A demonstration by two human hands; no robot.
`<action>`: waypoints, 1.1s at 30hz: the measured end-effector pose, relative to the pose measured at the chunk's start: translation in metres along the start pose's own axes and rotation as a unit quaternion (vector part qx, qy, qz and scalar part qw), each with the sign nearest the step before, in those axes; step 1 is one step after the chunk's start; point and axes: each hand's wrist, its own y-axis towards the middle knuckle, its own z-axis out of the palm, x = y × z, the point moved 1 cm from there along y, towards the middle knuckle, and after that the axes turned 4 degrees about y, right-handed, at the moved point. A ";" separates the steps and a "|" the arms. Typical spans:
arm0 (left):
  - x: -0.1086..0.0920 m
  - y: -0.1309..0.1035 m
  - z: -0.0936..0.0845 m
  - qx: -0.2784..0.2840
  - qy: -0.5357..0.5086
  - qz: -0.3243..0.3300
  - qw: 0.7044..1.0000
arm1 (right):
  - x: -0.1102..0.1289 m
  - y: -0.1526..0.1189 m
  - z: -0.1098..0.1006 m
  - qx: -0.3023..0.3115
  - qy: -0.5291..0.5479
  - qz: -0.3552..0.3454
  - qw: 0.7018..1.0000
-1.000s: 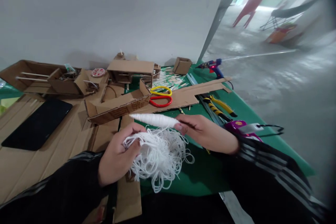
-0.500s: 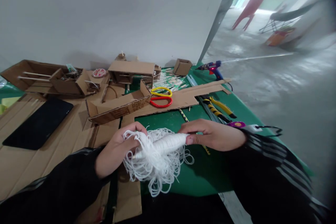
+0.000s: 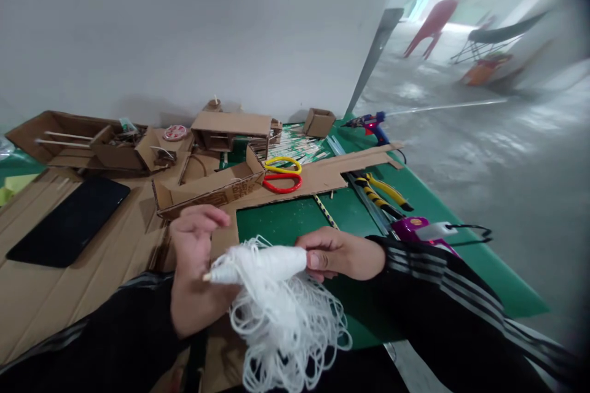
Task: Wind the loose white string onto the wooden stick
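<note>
A bundle of white string [image 3: 281,264] is wound thickly round a thin stick, whose pale tip pokes out at the left end. Loose loops of the string hang below it. My right hand [image 3: 338,253] pinches the right end of the wound string between thumb and fingers. My left hand [image 3: 200,270] is at the left end, behind the stick tip, its fingers raised and apart; its lower palm is close to the string, and whether it touches is unclear.
Behind the hands are an open cardboard tray [image 3: 209,187], scissors with yellow and red handles [image 3: 282,183] and cardboard boxes [image 3: 233,129]. Pliers [image 3: 385,193], a purple device [image 3: 415,230] and a glue gun [image 3: 373,126] lie right. A black tablet [image 3: 69,218] rests left.
My left hand has let go of the string and opened its fingers upward. My right hand and the bundle have shifted left and slightly down, and the loops hang lower.
</note>
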 end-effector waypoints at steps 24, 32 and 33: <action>-0.003 0.002 0.008 0.286 0.137 0.023 0.948 | 0.002 0.006 0.017 -0.052 -0.054 -0.007 0.997; -0.004 -0.001 0.008 0.231 0.197 -0.006 0.953 | 0.018 0.009 0.032 -0.173 -0.230 -0.121 0.950; -0.005 -0.001 0.007 0.226 0.204 -0.003 0.953 | 0.016 0.010 0.032 -0.196 -0.243 -0.119 0.943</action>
